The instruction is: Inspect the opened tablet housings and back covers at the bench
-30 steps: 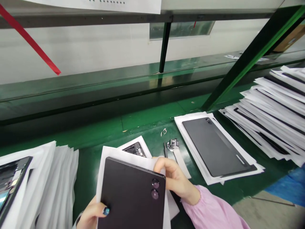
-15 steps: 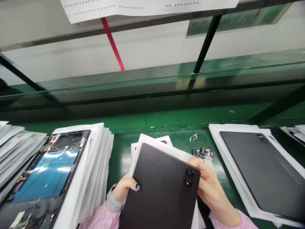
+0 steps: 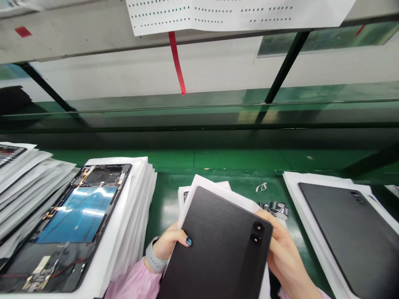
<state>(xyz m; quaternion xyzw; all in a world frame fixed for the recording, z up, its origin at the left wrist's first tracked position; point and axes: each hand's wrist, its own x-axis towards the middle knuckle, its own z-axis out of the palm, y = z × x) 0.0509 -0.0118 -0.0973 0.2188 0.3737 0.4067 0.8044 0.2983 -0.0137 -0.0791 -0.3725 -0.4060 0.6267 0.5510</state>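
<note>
A black tablet back cover with two camera lenses is held up before me, a white sheet behind it. My left hand grips its left edge, thumb on the dark face and a grey band on the wrist. At the upper right corner, beside the lenses, my right hand is closed on the edge; its fingertips are partly hidden behind. Underneath, on the green table, lies another white sheet with a dark-edged part mostly covered.
On the left stands a stack of white sheets topped by an opened tablet with a blue inner panel. More stacked sheets are farther left. A black cover rests on sheets at right. A metal object lies behind my right hand.
The view has shifted, so the stacks, hands and held cover appear farther right. Both hands keep the same hold on the cover.
</note>
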